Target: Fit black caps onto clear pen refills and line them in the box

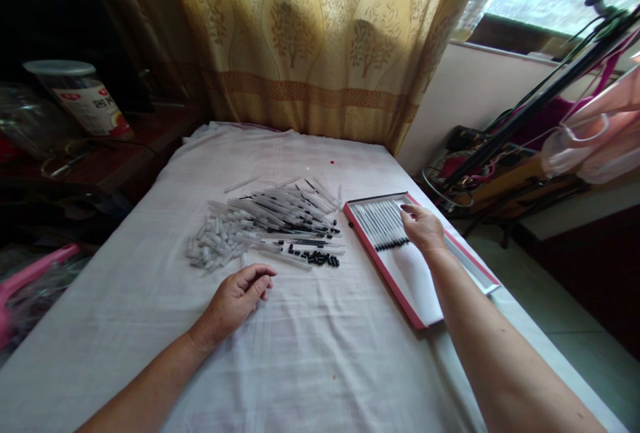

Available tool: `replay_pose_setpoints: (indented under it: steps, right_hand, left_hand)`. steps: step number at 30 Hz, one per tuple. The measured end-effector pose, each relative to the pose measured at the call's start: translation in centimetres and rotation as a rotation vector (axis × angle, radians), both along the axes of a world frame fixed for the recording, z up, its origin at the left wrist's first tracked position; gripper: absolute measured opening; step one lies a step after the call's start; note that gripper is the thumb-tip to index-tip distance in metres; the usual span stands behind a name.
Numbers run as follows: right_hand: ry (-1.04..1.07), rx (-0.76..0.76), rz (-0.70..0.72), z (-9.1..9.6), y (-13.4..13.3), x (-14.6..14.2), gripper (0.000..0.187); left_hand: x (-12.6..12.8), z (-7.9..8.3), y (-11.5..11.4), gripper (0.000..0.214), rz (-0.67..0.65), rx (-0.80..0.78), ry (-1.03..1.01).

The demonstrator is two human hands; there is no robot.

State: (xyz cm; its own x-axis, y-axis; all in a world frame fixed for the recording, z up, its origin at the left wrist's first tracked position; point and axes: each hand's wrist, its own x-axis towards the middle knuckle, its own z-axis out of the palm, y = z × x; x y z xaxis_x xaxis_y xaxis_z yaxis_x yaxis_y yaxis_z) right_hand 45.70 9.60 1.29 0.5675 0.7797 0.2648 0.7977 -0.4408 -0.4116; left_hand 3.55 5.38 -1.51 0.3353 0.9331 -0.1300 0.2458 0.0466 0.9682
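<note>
My left hand (243, 293) rests on the white cloth with its fingers curled and thumb against them; nothing shows in it. Just beyond it spreads a heap of clear pen barrels (280, 209), with short translucent caps (215, 243) on its left. Small black plugs (323, 258) and thin dark refills (307, 242) lie at the heap's right front. Over the pink-edged shallow box (383, 269), my right hand (425, 227) has its fingers drawn together at the right end of a row of pens (379, 223). Whatever those fingers grip is hidden.
The white cloth (300, 353) covers a bed-like surface, backed by a gold curtain (320, 39). A dark wooden table with a labelled jar (90, 99) stands left, above a pink handle (35, 276). To the right are a black bar (540, 99) and hanging bags. A tiny red piece (332, 162) lies behind the heap.
</note>
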Motion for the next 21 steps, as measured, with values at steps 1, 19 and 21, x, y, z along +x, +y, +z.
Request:
replay_pose_setpoints:
  steps: [1,19,21]
  right_hand:
    - [0.000,0.024,0.052,0.4,-0.1,-1.5,0.035]
    - [-0.228,-0.275,0.674,0.4,-0.2,-19.2,0.022]
    - [-0.177,-0.227,0.651,0.4,-0.6,-19.0,0.021]
  left_hand:
    - [0.0,0.0,0.0,0.038,-0.004,0.000,0.000]
    - [-0.1,0.0,-0.2,0.030,-0.070,0.102,0.042]
    - [-0.2,-0.2,-0.3,0.027,-0.063,0.190,0.065]
